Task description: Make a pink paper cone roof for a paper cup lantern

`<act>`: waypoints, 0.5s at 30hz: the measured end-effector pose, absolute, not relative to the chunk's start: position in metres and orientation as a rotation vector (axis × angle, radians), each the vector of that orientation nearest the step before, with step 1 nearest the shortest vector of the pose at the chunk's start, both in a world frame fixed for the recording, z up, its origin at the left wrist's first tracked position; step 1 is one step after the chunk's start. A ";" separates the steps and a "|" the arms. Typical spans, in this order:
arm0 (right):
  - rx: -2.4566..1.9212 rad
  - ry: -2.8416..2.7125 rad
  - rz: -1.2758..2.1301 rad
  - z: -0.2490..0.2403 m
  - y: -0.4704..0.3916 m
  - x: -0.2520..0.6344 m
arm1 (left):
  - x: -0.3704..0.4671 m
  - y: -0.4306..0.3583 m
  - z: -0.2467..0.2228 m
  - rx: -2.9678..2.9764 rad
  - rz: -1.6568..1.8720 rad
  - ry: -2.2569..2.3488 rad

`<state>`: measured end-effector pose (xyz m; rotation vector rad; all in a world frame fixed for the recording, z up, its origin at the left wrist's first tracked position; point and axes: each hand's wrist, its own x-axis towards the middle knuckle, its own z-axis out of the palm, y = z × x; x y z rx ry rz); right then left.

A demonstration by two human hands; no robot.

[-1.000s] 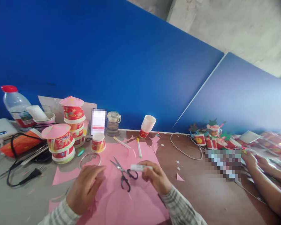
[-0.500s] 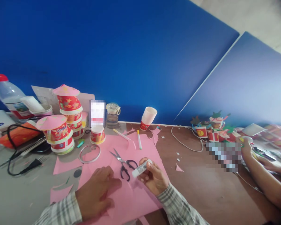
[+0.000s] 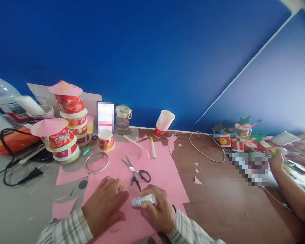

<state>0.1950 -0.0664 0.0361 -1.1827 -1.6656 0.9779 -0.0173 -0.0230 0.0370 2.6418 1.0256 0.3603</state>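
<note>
- Clamping a white glue stick in the right hand, over pink paper, just beside black-handled scissors.
- Holding the left hand palm-down over the same paper, with thumb and forefinger apart.

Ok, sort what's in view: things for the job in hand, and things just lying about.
Seemingly in use:
white tube, in the right hand
pink paper, beneath the left hand
scissors, open on the paper

Probably just lying about:
red-capped bottle
black plug
lidded jar
</note>
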 end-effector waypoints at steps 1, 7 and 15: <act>-1.179 -1.698 0.950 0.034 -0.068 0.195 | -0.017 -0.023 0.037 2.647 0.376 1.024; -1.182 -1.769 0.895 0.032 -0.070 0.195 | -0.017 -0.022 0.040 2.585 0.492 0.979; -1.204 -1.916 0.829 0.029 -0.077 0.188 | -0.017 -0.023 0.035 2.656 0.333 0.979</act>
